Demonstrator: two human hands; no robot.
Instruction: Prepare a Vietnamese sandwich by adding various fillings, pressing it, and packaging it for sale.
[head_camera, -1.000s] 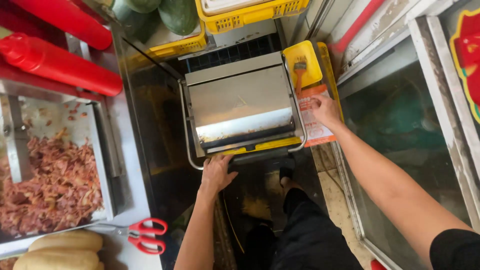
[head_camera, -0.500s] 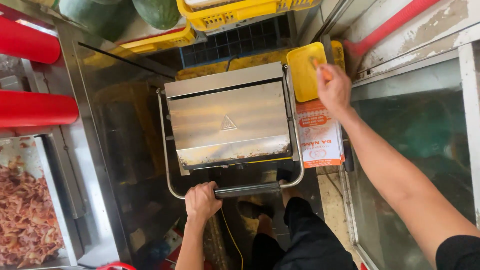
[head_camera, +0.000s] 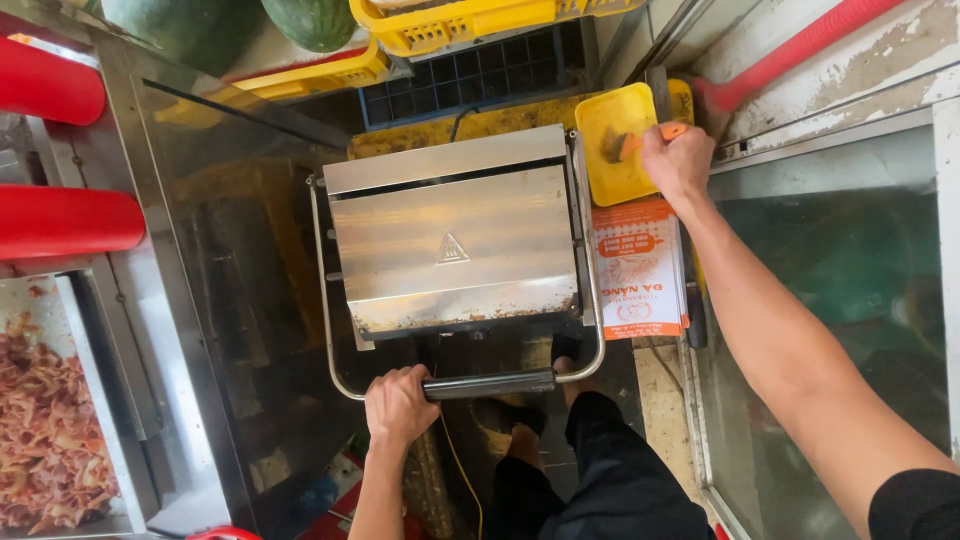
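My left hand (head_camera: 398, 405) is wrapped around the left end of the black handle bar (head_camera: 490, 384) of the steel contact grill (head_camera: 455, 250), fingers closed tight on it. The grill's lid lies flat and shut, its bare metal top facing me, the wire handle frame running down both sides to the bar I grip. My right hand (head_camera: 678, 160) reaches out past the grill's right edge, fingers pinched on the orange handle of a small brush (head_camera: 640, 143) that rests in a yellow tray (head_camera: 612, 150) just beside the grill's far right corner.

As I judge it, I am at the point of readying the grill: one hand on the handle, the other taking up the brush. Lifting the lid would call for a firm upward pull on the bar, and the brush would have to come clear of the tray without tipping it.

Just beside the grill on the right, touching the tray's near edge, lies a flat stack of paper bags (head_camera: 638, 268), white with orange print and an orange band at the top. The grill lid bears a small triangular warning mark at its middle. Yellow plastic crates (head_camera: 470, 20) sit at the far side, with green melons (head_camera: 315, 20) next to them. On the left tabletop, red squeeze bottles (head_camera: 65, 220) lie on their sides, and a steel pan of shredded meat (head_camera: 45, 440) sits nearer me.
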